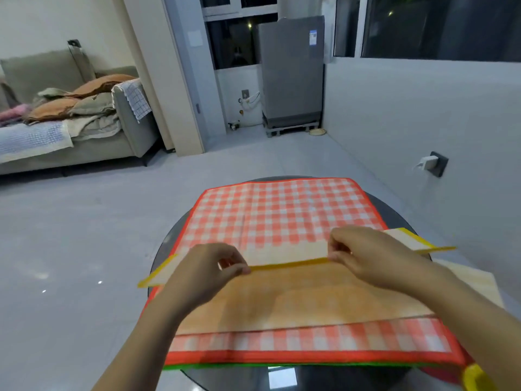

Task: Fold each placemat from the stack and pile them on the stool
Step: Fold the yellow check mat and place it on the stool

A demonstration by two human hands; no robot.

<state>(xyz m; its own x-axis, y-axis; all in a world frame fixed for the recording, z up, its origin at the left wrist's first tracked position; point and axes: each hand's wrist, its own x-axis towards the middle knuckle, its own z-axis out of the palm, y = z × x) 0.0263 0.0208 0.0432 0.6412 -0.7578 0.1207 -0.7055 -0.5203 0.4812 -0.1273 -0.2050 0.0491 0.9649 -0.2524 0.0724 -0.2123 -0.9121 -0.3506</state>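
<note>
Placemat with a yellow border (296,294), pale orange check on its upturned side, is lifted along its far edge over a stack of placemats (282,218) lying on a round dark glass table (394,210). Left hand (208,273) pinches the yellow edge between thumb and curled fingers; right hand (363,256) pinches the same edge further along, fingers bent around it. Between the two hands the edge runs taut and nearly level, held above the top red-and-white checked placemat. Green edging (225,366) shows under the stack's near side. Beyond the table stand a grey sofa (124,119) heaped with cushions and cloths, and a grey refrigerator (291,71) by dark windows. A white charger (427,162) sits in a wall socket on the right
</note>
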